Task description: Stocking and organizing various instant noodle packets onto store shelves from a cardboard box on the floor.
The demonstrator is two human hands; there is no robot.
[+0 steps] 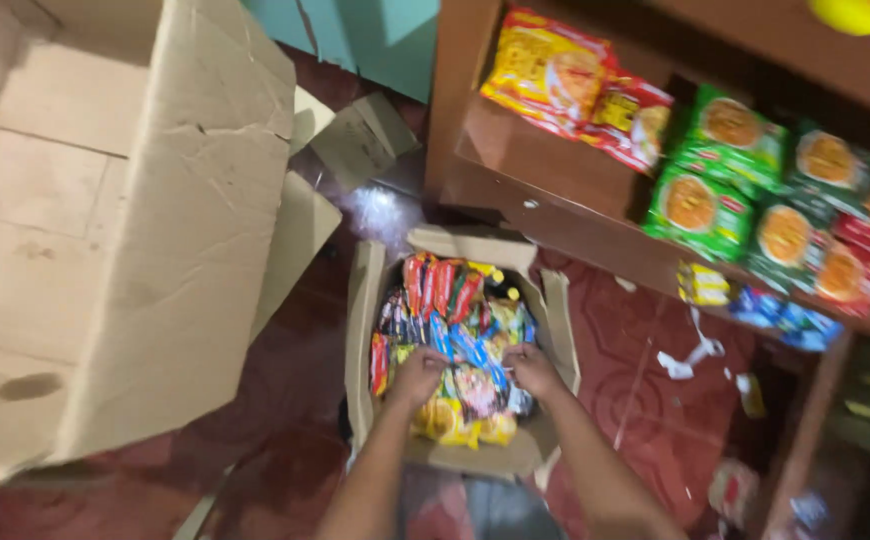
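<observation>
1. A small open box (365, 330) stands on the red floor (285, 370), low in the middle of the view, with its flaps folded outward.
2. The box is packed with packets (455, 320) in red, blue, yellow and black; they fill it up to the rim.
3. The left hand (418, 377) reaches down into the box on its near left side, fingers curled onto the packets. Whether it grips one or only presses on them, I cannot tell, since the picture is blurred.
4. The right hand (532, 368) is in the box too, near its middle, fingers bent down among the packets. Its grip is just as hard to read.
5. The two hands lie close together but apart, with a few packets between them. Both forearms come up from the bottom edge.
6. A big empty carton (125, 230) lies on its side to the left, its open mouth facing the camera, near the small box but not touching it.
7. A loose piece of cardboard (360, 140) lies on the floor behind the box.
8. A wooden shelf (545, 170) stands to the right. It holds red-and-yellow bags (575, 85) and green bags (715, 170), leaning in rows.
9. Bits of white scrap (690, 355) lie on the floor below the shelf, to the right of the box.
</observation>
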